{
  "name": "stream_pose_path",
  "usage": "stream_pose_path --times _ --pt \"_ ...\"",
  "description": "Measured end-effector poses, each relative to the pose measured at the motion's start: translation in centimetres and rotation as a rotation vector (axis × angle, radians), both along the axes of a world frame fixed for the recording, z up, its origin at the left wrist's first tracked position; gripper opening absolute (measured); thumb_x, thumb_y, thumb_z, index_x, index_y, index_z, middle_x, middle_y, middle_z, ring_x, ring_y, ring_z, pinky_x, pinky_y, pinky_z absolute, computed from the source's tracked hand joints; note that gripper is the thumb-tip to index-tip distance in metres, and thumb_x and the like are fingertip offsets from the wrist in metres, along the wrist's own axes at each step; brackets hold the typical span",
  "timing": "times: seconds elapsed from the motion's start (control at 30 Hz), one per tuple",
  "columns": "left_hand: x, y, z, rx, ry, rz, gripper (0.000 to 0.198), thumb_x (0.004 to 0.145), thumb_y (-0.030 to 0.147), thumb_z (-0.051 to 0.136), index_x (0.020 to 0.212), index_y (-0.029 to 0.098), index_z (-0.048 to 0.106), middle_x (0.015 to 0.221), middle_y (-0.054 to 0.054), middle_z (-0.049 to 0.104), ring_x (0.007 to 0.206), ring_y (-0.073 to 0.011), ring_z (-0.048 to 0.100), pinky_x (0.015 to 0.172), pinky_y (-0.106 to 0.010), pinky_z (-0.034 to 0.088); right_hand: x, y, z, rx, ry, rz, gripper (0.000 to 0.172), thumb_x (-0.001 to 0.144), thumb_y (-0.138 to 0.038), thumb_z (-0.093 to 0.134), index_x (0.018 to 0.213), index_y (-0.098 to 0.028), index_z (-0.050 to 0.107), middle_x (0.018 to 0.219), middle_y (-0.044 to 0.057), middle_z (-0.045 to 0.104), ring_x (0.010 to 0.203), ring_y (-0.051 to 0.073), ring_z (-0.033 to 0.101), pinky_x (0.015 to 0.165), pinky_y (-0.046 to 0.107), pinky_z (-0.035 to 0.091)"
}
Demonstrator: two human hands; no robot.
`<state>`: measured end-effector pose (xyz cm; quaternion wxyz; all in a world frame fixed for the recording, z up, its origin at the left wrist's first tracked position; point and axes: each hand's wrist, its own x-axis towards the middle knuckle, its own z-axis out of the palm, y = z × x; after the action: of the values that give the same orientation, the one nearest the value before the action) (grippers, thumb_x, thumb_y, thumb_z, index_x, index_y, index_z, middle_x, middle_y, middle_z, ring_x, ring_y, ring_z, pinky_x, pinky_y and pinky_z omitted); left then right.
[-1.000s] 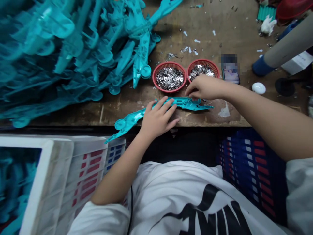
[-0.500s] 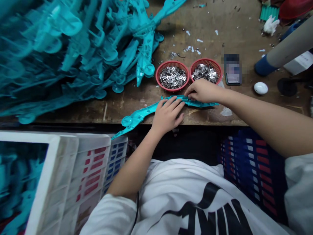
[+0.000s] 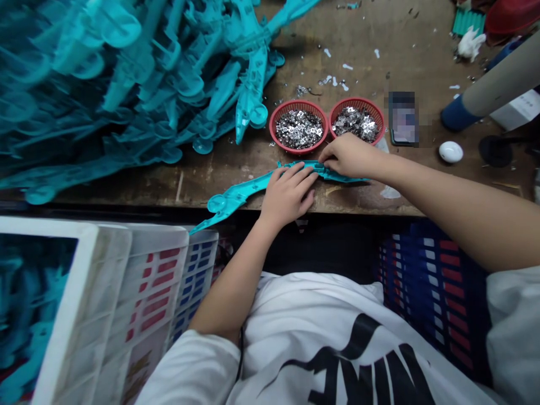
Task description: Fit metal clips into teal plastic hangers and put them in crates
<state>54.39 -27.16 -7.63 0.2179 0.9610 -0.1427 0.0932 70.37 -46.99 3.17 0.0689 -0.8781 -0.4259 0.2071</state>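
Turquoise part (image 3: 242, 194) runs left-right, left tip slanting nearward off table (image 3: 198, 183). Left hand (image 3: 287, 194) splayed atop; right hand (image 3: 348, 154) touching, finger grip unclear.

Glossy plastic is seen in the part (image 3: 247, 190) under the left hand (image 3: 288, 194), shiny metal in the pieces (image 3: 299, 129) beyond, matt wood in the table (image 3: 358, 45).

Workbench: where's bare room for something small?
One patch lies between the phone and the blue-ended tube; a strip of bench lies between the turquoise pile and the turquoise part under the left hand. It's crowded around the red baskets, the right hand close in front and small scraps behind.
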Motion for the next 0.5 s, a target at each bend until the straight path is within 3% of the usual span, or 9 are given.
stream_pose_path --times 0.2,0.37,0.5 --pt "0.2 0.0 0.0 0.000 -0.004 0.010 0.052 0.123 0.032 0.060 0.166 0.025 0.087 0.175 -0.018 0.084 0.174 -0.0439 0.072 0.140 -0.068 0.055 -0.7 0.2 -0.2 -0.013 -0.036 -0.018 0.044 0.111 -0.008 0.069 0.142 -0.013 0.100 0.134 0.016 0.097 0.124 0.035 0.090 0.113 0.041 0.063" --pt "-0.2 -0.3 -0.1 0.020 -0.015 0.007 0.053 0.123 0.033 0.058 0.167 0.023 0.087 0.175 -0.018 0.084 0.173 -0.0432 0.073 0.139 -0.066 0.057 -1.6 0.5 0.2 -0.007 -0.090 -0.118 0.036 0.110 -0.007 0.075 0.137 -0.010 0.099 0.126 0.016 0.096 0.114 0.032 0.086 0.102 0.037 0.056" --pt "0.8 0.8 1.2 -0.012 -0.074 0.045 0.058 0.122 0.035 0.062 0.176 0.022 0.079 0.166 -0.019 0.089 0.162 -0.0419 0.078 0.133 -0.062 0.062 -2.3 0.9 1.1 -0.091 -0.086 -0.059 0.035 0.113 -0.007 0.070 0.133 -0.008 0.099 0.126 0.020 0.096 0.111 0.032 0.084 0.097 0.037 0.052"
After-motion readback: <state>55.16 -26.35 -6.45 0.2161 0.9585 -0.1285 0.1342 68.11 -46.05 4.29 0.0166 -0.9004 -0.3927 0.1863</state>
